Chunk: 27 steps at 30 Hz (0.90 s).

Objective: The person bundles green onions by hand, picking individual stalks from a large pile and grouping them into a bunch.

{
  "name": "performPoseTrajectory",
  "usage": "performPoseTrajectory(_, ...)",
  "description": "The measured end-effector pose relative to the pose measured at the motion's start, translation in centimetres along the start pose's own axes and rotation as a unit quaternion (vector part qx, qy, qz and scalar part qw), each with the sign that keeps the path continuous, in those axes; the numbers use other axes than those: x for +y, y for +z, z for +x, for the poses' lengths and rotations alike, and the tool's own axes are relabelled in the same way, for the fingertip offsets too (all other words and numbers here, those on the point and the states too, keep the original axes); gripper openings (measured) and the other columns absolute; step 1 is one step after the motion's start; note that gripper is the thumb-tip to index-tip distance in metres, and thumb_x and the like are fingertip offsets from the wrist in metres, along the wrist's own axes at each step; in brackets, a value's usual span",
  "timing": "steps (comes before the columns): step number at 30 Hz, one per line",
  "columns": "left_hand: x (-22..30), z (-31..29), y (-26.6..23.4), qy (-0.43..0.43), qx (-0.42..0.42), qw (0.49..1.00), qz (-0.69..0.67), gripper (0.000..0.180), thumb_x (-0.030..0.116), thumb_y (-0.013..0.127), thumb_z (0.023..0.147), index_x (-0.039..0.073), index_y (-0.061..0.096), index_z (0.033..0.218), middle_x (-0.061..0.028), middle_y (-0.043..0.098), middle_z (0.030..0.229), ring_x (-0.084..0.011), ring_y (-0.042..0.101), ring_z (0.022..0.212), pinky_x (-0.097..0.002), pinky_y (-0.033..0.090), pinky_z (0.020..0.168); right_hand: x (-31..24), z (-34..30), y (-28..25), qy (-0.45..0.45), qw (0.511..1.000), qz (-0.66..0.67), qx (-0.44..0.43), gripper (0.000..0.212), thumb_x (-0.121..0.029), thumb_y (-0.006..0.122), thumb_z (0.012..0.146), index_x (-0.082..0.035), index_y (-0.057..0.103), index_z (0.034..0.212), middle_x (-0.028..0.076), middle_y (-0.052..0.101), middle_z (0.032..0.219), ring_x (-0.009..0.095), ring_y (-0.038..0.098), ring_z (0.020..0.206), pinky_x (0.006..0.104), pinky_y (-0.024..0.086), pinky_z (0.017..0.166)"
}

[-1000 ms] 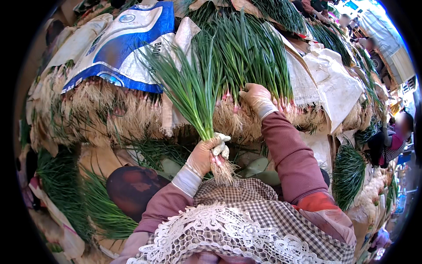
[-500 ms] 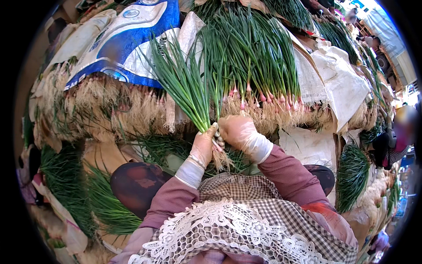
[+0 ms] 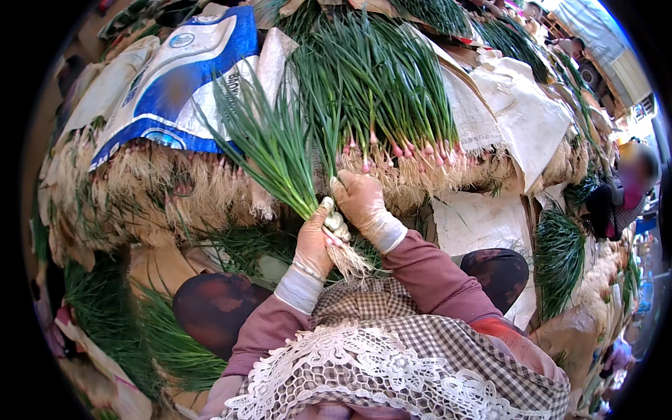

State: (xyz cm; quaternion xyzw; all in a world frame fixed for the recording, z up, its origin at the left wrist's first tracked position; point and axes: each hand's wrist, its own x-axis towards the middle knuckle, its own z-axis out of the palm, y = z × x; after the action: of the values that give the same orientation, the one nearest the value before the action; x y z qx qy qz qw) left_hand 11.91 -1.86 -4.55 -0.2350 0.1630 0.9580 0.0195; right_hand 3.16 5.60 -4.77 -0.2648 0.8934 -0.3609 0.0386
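Observation:
My left hand [image 3: 316,241], in a pale glove, is closed around the lower stems of a bunch of green garlic [image 3: 285,178]. The bunch leans to the left, its long leaves pointing away from me and its pale roots [image 3: 348,260] hanging out below the fist. My gloved right hand [image 3: 362,201] is just above and to the right, fingers pinched at the base of upright green garlic stalks [image 3: 329,150]. Those fingertips are partly hidden. Directly beyond my hands lies a thick row of green garlic [image 3: 392,105] with pinkish bulbs and tangled roots.
A blue and white sack [image 3: 185,84] covers the row's left part, and a white sheet [image 3: 521,115] its right part. Loose green leaves [image 3: 175,343] lie at lower left. Another green pile [image 3: 560,259] lies to the right. A person [image 3: 626,185] is at far right.
The view has shifted, so the scene sits further left. The bunch in my left hand leans more, its roots swinging right. My right hand has risen slightly away from it.

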Motion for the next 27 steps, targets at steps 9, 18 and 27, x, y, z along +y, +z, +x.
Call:
performPoseTrajectory(9,3.5,-3.0,1.4,0.123,-0.146,0.982,0.012,0.024,0.028,0.049,0.081,0.007,0.048,0.071,-0.0003,0.041,0.053,-0.0107,0.042,0.046,-0.0257,0.042,0.043,0.2,-0.5,-3.2,-0.110,0.857,-0.209,-0.458,0.025,-0.029,0.050,0.075,-0.006,0.056,0.084,0.008,0.058,0.080,0.022,0.057,0.074,0.0316,0.045,0.067)
performPoseTrajectory(18,-0.6,0.0,0.6,-0.022,-0.196,0.980,-0.016,0.015,0.013,0.053,0.078,0.000,0.054,0.086,-0.0048,0.049,0.058,-0.0202,0.054,0.064,-0.0329,0.048,0.064,6.3,5.6,-11.1,0.138,0.900,-0.408,-0.066,0.028,-0.032,0.054,0.077,-0.008,0.054,0.092,0.007,0.055,0.078,0.018,0.054,0.072,0.0315,0.043,0.068)
performPoseTrajectory(27,-0.9,2.0,-1.3,0.022,-0.017,0.996,0.088,0.024,0.017,0.039,0.086,-0.004,0.050,0.092,-0.0177,0.055,0.095,-0.0253,0.055,0.086,-0.0353,0.046,0.076,1.4,-4.0,-3.9,-0.075,0.976,-0.114,-0.172,0.033,-0.037,0.047,0.080,-0.009,0.055,0.096,0.014,0.058,0.082,0.027,0.055,0.079,0.0357,0.043,0.073)
